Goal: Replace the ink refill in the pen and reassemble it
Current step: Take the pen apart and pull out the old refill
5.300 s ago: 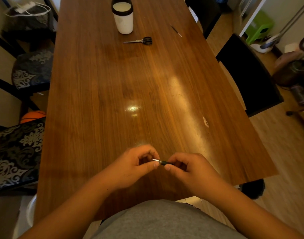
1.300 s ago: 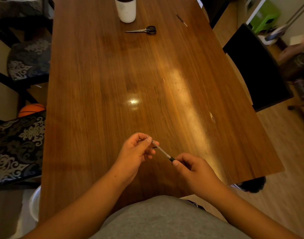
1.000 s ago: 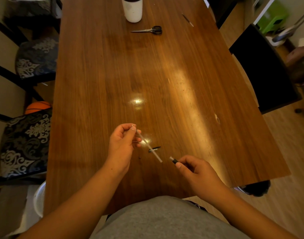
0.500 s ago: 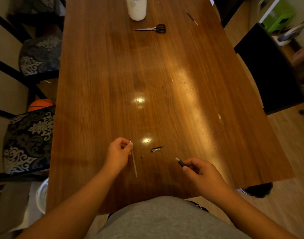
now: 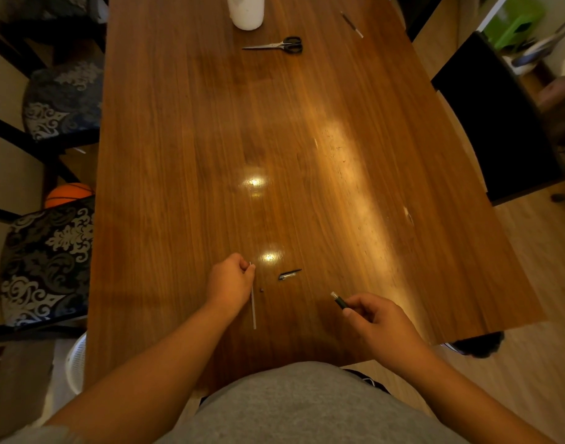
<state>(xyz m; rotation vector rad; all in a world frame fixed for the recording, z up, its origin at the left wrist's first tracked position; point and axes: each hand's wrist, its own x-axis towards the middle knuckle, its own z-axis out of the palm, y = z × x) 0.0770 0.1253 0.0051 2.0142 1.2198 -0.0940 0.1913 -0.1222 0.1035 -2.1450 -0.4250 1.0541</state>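
Observation:
My left hand (image 5: 230,284) pinches the top end of a thin pale ink refill (image 5: 253,307), which hangs down toward me over the table's near part. My right hand (image 5: 375,318) is closed on the dark pen barrel (image 5: 339,301), whose open end points up and left. Between the hands, a small dark pen cap or tip piece (image 5: 288,274) lies on the wooden table (image 5: 307,155). A tiny dark part (image 5: 261,289) rests beside the refill. A second thin refill or pen (image 5: 351,24) lies at the far right of the table.
Black-handled scissors (image 5: 279,45) and a white cup (image 5: 245,9) stand at the far end. Patterned chairs (image 5: 47,261) line the left side, with an orange ball (image 5: 68,194) behind one. A black chair (image 5: 496,123) stands on the right. My grey shirt fills the bottom edge.
The refill has come out of the barrel. My left hand carried it left and lowered it near the table while my right hand kept the barrel.

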